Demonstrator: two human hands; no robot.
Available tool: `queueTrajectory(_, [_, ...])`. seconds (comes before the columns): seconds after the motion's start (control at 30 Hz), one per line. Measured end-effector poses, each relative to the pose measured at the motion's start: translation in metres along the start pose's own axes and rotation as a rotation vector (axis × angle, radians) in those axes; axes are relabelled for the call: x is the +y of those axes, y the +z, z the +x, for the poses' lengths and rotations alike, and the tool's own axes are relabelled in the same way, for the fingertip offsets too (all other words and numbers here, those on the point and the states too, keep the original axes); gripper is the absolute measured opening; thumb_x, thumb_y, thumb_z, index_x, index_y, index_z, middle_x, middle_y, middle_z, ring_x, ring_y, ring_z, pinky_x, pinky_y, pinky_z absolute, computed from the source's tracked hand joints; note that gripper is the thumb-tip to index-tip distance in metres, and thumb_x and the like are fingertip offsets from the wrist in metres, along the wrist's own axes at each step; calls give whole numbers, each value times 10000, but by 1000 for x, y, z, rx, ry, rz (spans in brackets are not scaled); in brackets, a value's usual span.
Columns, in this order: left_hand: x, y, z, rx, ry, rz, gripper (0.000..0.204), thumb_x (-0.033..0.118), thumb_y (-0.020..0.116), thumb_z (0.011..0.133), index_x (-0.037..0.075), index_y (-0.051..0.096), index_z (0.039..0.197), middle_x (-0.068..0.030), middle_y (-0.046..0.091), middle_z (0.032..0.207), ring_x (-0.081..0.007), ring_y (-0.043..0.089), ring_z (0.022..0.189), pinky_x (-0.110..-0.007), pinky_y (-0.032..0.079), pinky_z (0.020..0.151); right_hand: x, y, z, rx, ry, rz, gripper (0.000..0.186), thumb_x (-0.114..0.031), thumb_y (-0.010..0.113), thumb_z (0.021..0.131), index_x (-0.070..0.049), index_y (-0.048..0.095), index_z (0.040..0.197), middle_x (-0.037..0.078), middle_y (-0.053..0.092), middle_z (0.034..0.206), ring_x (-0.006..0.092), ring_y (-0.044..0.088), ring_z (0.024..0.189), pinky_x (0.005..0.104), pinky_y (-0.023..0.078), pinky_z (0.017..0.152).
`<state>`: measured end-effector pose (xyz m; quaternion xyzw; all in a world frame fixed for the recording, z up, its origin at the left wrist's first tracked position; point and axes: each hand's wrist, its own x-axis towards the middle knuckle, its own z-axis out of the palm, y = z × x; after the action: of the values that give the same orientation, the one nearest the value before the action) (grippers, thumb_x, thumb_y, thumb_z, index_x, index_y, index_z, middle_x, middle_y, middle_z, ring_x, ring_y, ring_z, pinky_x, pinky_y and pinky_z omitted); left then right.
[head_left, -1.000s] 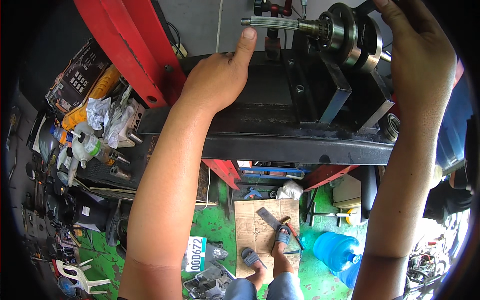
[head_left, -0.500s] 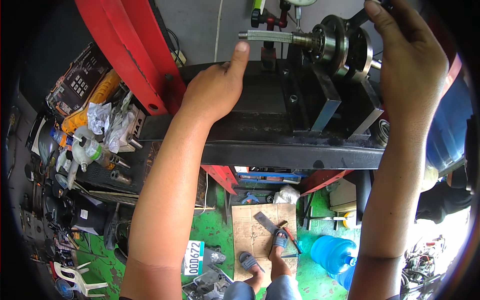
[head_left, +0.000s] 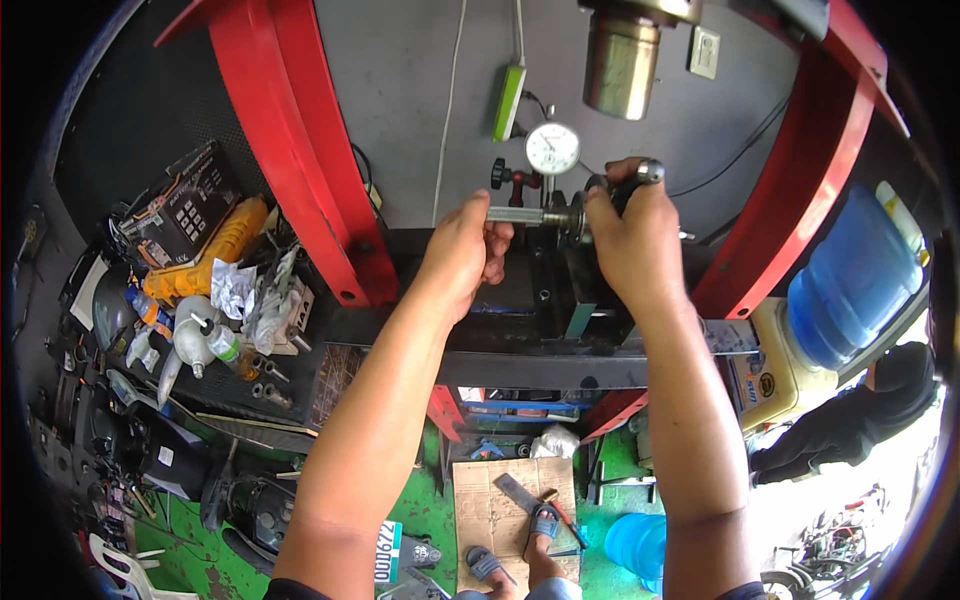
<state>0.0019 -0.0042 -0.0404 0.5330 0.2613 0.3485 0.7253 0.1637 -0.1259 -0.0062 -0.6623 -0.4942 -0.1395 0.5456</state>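
Note:
A steel crankshaft (head_left: 518, 215) lies crosswise at the bench, its threaded-looking thin end toward the left. My left hand (head_left: 462, 250) is closed at that end, thumb on the near side and fingers curled beneath. Over the thick part of the crankshaft is my right hand (head_left: 640, 240), wrapped round the connecting rod (head_left: 650, 172), whose rounded metal end shows past the fingers. This hand hides most of the crank webs. Just behind the shaft stands a dial gauge (head_left: 552, 149) with a white face, on a stand with a red clamp (head_left: 518, 182). Dark steel support plates (head_left: 578, 315) sit below.
Red press posts (head_left: 290, 150) flank the work, and a metal ram (head_left: 622, 68) hangs above. A black crossbeam (head_left: 540, 370) runs in front. Clutter with bottles (head_left: 225, 345) fills the left side; a blue water jug (head_left: 850, 280) stands right. Cardboard (head_left: 470, 500) covers the floor below.
The view has shifted, bringing the whole dial gauge and the ram into sight. My left fingers have curled round the shaft end. My right hand sits lower, with the rod swung down.

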Motion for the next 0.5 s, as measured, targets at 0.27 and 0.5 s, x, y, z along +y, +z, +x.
queueTrajectory(0.27, [20, 11, -43, 1, -57, -39, 457, 467, 473, 1095, 105, 523, 820, 13, 450, 663, -100, 348, 509, -301, 316, 534, -36, -29, 10, -118, 105, -16, 256, -153, 657, 932, -15, 534, 1109, 231, 709, 840, 413, 719, 800, 480, 548, 755])
queueTrajectory(0.5, [52, 26, -160, -4, 231, 308, 422, 416, 567, 1093, 55, 580, 873, 25, 504, 730, -77, 414, 578, -256, 343, 545, -74, -74, -56, 0, 185, 648, 234, 56, 623, 968, -20, 481, 1139, 170, 694, 1172, 159, 672, 979, 303, 561, 860])
